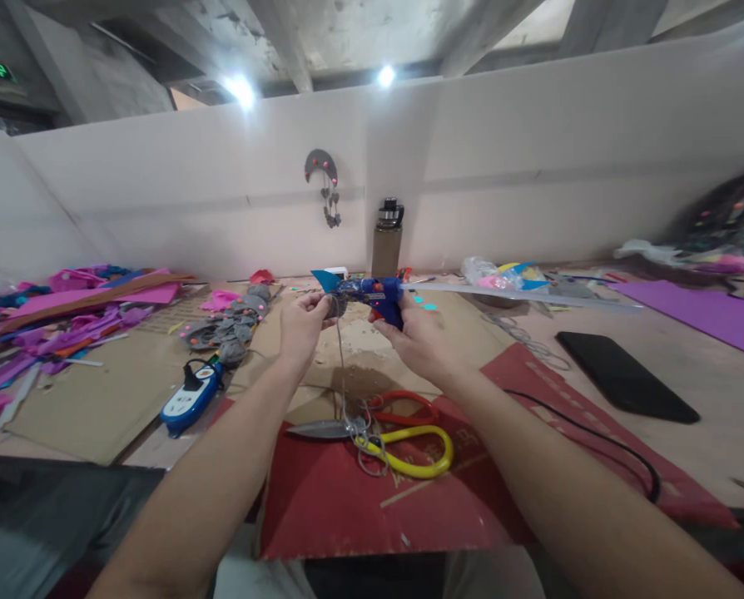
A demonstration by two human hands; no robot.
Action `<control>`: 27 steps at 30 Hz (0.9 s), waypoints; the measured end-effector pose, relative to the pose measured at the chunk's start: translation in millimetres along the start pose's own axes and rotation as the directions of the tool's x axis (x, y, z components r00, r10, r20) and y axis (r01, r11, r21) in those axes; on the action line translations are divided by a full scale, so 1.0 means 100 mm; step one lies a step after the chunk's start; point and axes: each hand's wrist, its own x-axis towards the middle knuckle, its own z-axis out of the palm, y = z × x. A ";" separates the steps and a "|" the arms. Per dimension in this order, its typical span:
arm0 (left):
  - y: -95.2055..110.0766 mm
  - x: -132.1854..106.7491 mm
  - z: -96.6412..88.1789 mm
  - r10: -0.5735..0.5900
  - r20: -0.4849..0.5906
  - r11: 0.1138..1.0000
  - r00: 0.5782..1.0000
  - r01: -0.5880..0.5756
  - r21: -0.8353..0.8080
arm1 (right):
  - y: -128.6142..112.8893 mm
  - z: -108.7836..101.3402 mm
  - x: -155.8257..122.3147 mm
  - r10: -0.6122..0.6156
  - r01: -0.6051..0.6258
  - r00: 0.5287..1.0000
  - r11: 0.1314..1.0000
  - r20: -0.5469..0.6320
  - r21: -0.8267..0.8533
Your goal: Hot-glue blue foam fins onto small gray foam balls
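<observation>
My right hand [414, 334] is wrapped round the handle of a blue glue gun [384, 309], and a long clear glue stick [522, 294] runs out of its rear to the right. My left hand [302, 323] pinches a small blue pointed piece of felt [326, 280] close to the gun's nozzle. Some grey material shows beneath those fingers, partly hidden. A thin grey cord [342, 358] hangs down from there to a pair of scissors [422, 466] with one yellow and one red handle, where it lies in loose loops.
Red cardboard [322, 524] covers the table's front edge. At left are a blue-and-white power strip [190, 399], grey felt pieces [231, 329] and colourful scraps [97, 308]. A bottle [387, 241] stands behind. At right lie a black phone [625, 376], purple felt [702, 312] and a black cable [609, 445].
</observation>
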 end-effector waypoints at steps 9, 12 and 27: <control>-0.01 0.02 0.00 0.027 -0.004 0.998 1.000 -0.026 0.056 | 0.01 0.00 -0.01 -0.011 0.012 1.000 1.000 0.018 -0.028; -0.02 0.02 -0.01 0.046 -0.004 0.995 0.999 -0.046 0.089 | 0.00 0.00 -0.01 -0.022 0.023 1.000 0.998 0.013 -0.062; -0.06 0.06 -0.03 0.068 -0.047 0.995 0.997 -0.064 0.081 | -0.03 -0.07 -0.01 -0.018 0.015 1.000 0.980 -0.016 -0.199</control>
